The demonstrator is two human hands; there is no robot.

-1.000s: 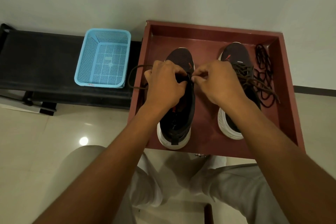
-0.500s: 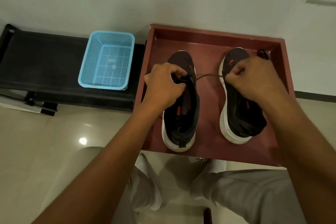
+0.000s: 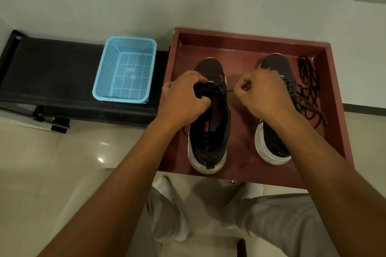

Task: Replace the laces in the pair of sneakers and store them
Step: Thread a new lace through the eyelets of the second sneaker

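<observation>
Dark lace (image 3: 226, 91) pinched in right hand (image 3: 265, 92), left hand (image 3: 183, 98) gripping left sneaker (image 3: 211, 115), red tray (image 3: 246, 44)

The 2 sneakers (image 3: 211, 115) in the tray (image 3: 246, 44) show matt black knit cloth above white rubbery soles. The tray looks like matt, maroon-painted wood. Left of the tray, the blue basket (image 3: 125, 69) is perforated plastic; below it, the floor tiles (image 3: 52, 162) gleam glossy.
</observation>
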